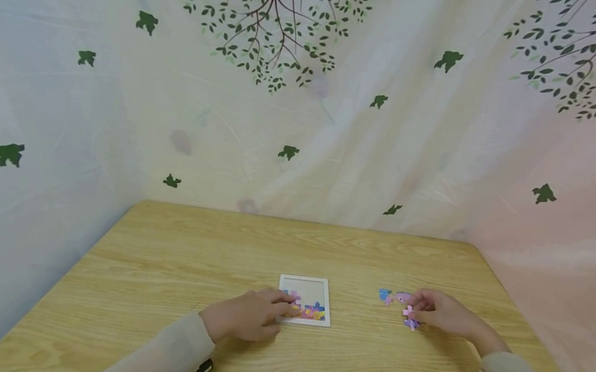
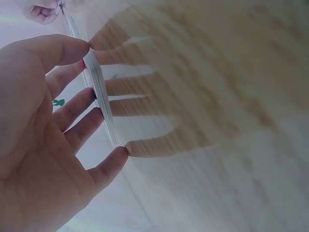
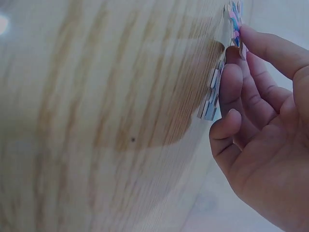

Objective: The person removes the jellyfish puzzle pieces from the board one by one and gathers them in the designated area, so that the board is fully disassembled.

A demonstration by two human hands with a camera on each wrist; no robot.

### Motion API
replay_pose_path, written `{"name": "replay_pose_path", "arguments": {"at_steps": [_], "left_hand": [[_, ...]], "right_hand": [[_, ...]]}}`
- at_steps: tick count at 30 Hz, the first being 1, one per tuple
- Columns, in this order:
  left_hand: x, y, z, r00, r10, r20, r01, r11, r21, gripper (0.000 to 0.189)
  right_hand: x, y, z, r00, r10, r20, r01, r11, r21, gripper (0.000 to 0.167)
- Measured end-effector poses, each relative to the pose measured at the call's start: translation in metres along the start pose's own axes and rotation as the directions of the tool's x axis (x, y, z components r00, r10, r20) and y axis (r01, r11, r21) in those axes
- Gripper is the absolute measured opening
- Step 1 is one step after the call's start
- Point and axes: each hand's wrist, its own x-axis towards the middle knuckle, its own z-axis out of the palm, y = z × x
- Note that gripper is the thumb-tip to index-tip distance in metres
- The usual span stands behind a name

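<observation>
A white-framed jigsaw puzzle tray (image 1: 329, 301) lies flat on the table, its lower part filled with colourful pieces (image 1: 314, 312). My left hand (image 1: 252, 313) rests at the tray's left side, fingers spread over its edge and some pieces. In the left wrist view, fingertips (image 2: 99, 116) touch the side of the thin tray (image 2: 103, 92). To the right, my right hand (image 1: 443, 312) pinches a pink puzzle piece (image 1: 408, 311) between thumb and fingers. The right wrist view shows this patterned piece (image 3: 235, 26) edge-on at the fingertips.
Loose puzzle pieces (image 1: 386, 296) lie just left of the right hand, and a purple piece (image 1: 411, 324) lies below it. The wooden table (image 1: 205, 243) ends at a hanging cloth (image 1: 331, 177) printed with leaves and branches.
</observation>
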Motion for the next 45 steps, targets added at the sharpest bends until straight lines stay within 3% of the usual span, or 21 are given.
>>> {"name": "replay_pose_path", "arguments": {"at_steps": [11,17,45], "left_hand": [[-0.0005,0.0004,-0.0008,1.0,-0.008,0.004,0.008,1.0,-0.009,0.045],[-0.0005,0.0012,-0.0019,1.0,-0.005,0.01,0.005,1.0,-0.014,0.045],[-0.0015,-0.002,0.0004,1.0,0.024,-0.005,-0.024,1.0,-0.001,0.046]], "right_hand": [[0.0035,-0.0002,0.0009,0.998,0.056,-0.017,-0.056,0.998,0.01,0.023],[0.0054,-0.0002,0.0013,0.998,0.055,-0.014,-0.054,0.998,0.038,0.023],[0.0048,-0.0034,0.0012,0.998,0.023,-0.064,-0.026,0.999,-0.045,0.019]]}}
